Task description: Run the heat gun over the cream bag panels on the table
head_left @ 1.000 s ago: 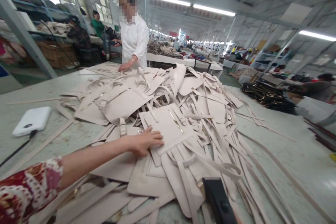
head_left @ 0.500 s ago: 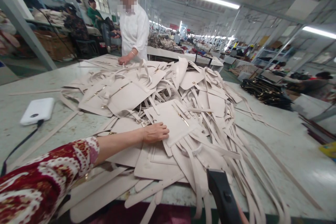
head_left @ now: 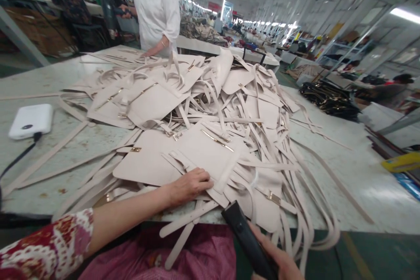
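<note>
My left hand point(head_left: 192, 184) lies on a beige leather bag piece point(head_left: 210, 151) with a gold zip, its fingers curled closed at the near edge. In my right hand point(head_left: 278, 256) is a black hand-held tool point(head_left: 244, 238) shaped like a hair clipper, its head close to the piece's lower corner. Whether the tool touches the leather I cannot tell. Around both hands lies a heap of similar beige bag pieces point(head_left: 154, 107) with long straps and gold buckles. Some straps point(head_left: 183, 218) hang over the table's near edge.
A white power bank point(head_left: 32, 118) with a dark cable lies on the table point(head_left: 344, 183) at left. Across the heap stands a co-worker in white point(head_left: 155, 4), one hand on the pieces. Dark stacked pieces point(head_left: 330, 98) and a yellow packet point(head_left: 402, 162) are at right.
My left hand and the zipped bag piece have come nearer the table's front edge. The black tool has moved left toward the piece, and more of my right hand shows. The view has tilted down.
</note>
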### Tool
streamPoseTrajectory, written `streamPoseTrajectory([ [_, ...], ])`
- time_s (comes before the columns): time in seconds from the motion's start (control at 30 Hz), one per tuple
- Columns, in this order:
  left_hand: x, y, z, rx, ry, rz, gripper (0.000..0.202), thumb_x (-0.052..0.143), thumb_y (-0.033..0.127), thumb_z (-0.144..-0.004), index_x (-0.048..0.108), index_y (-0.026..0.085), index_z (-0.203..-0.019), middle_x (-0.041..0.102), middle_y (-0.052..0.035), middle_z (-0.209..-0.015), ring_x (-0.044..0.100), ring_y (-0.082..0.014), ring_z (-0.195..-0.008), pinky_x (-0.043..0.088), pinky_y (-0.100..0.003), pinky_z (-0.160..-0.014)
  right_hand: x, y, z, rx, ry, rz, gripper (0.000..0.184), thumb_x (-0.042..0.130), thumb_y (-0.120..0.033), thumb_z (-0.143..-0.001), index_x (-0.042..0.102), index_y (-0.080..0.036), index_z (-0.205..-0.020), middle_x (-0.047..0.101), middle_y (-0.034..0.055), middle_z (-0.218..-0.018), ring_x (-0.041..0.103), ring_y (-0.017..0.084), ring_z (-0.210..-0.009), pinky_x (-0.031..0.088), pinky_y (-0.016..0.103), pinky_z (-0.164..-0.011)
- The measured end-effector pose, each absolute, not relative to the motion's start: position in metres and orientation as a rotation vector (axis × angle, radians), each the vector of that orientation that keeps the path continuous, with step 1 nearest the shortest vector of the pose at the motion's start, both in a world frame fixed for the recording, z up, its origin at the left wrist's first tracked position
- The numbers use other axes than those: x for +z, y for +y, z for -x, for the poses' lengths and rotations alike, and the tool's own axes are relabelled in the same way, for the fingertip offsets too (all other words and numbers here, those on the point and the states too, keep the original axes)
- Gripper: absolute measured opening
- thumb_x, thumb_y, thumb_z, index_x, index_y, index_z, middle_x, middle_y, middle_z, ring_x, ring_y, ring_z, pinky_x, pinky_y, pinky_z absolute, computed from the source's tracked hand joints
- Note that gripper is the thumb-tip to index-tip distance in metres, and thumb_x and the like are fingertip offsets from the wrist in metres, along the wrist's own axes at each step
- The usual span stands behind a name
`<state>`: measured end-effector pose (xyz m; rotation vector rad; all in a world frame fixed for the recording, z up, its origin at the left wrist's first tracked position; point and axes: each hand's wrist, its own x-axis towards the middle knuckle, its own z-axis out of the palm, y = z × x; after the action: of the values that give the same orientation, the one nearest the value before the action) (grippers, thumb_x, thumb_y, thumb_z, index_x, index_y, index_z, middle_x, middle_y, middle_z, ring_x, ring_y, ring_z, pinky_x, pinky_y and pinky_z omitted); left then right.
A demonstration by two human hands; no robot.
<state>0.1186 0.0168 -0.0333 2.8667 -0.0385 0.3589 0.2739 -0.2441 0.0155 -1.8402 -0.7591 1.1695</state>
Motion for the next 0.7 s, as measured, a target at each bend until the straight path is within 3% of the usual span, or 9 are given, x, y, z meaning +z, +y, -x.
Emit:
streamPoseTrajectory([
  [0.13, -0.034, 0.018, -0.119, 0.366, -0.027, -2.846, 0.022, 0.033, 0.015, -0.087, 0.053, 0.018, -0.096, 0.052, -0.0068, -0.086, 0.046, -0.0159, -0.082, 0.035, -0.028, -0.076, 0.012, -0.223, -0.263, 1.171, -0.810, 1.750, 0.070, 0.062, -0.021, -0.054, 0.049, -0.016, -0.123, 0.066, 0.0051, -0.104, 0.057, 0.027, -0.101, 0.050, 0.030, -0.077],
  [0.23, -0.032, 0.014, -0.119, 0.387, -0.033, -2.858, 0.021, 0.034, 0.017, -0.087, 0.053, 0.019, -0.095, 0.052, -0.0066, -0.084, 0.046, -0.0160, -0.080, 0.035, -0.029, -0.073, 0.012, -0.216, -0.261, 1.106, -0.752, 1.782, 0.074, 0.061, -0.023, -0.059, 0.040, -0.014, -0.129, 0.060, 0.0071, -0.115, 0.056, 0.026, -0.101, 0.051, 0.030, -0.074],
  [0.33, -0.033, 0.001, -0.117, 0.390, -0.060, -2.886, 0.018, 0.035, 0.017, -0.086, 0.053, 0.020, -0.089, 0.051, -0.0052, -0.077, 0.044, -0.0160, -0.073, 0.034, -0.030, -0.066, 0.011, -0.218, -0.270, 1.108, -0.720, 1.798, 0.076, 0.062, -0.032, -0.062, 0.036, -0.014, -0.131, 0.064, 0.0078, -0.106, 0.061, 0.026, -0.093, 0.053, 0.030, -0.067],
  [0.5, -0.044, -0.032, -0.117, 0.362, 0.000, -2.909, 0.011, 0.040, 0.015, -0.083, 0.049, 0.018, -0.077, 0.050, -0.0040, -0.074, 0.043, -0.0165, -0.069, 0.033, -0.030, -0.061, 0.016, -0.216, -0.280, 1.161, -0.798, 1.762, 0.068, 0.066, -0.038, -0.057, 0.051, -0.016, -0.120, 0.067, 0.0055, -0.096, 0.060, 0.027, -0.093, 0.052, 0.028, -0.067],
  [0.6, -0.049, -0.041, -0.118, 0.367, 0.069, -2.896, 0.009, 0.045, 0.014, -0.080, 0.047, 0.018, -0.073, 0.051, -0.0031, -0.075, 0.043, -0.0158, -0.067, 0.032, -0.029, -0.059, 0.027, -0.202, -0.279, 1.287, -0.765, 1.733, 0.074, 0.064, -0.037, -0.062, 0.040, -0.016, -0.128, 0.068, 0.0021, -0.070, 0.062, 0.018, -0.058, 0.048, 0.022, -0.047],
  [0.7, -0.050, -0.043, -0.119, 0.339, 0.111, -2.875, 0.009, 0.053, 0.015, -0.077, 0.046, 0.018, -0.071, 0.051, -0.0019, -0.076, 0.044, -0.0159, -0.066, 0.031, -0.029, -0.056, 0.036, -0.180, -0.287, 1.373, -0.667, 1.767, 0.073, 0.055, -0.033, -0.073, 0.019, -0.020, -0.135, 0.055, -0.0073, -0.041, 0.047, 0.011, -0.031, 0.038, 0.017, -0.032],
])
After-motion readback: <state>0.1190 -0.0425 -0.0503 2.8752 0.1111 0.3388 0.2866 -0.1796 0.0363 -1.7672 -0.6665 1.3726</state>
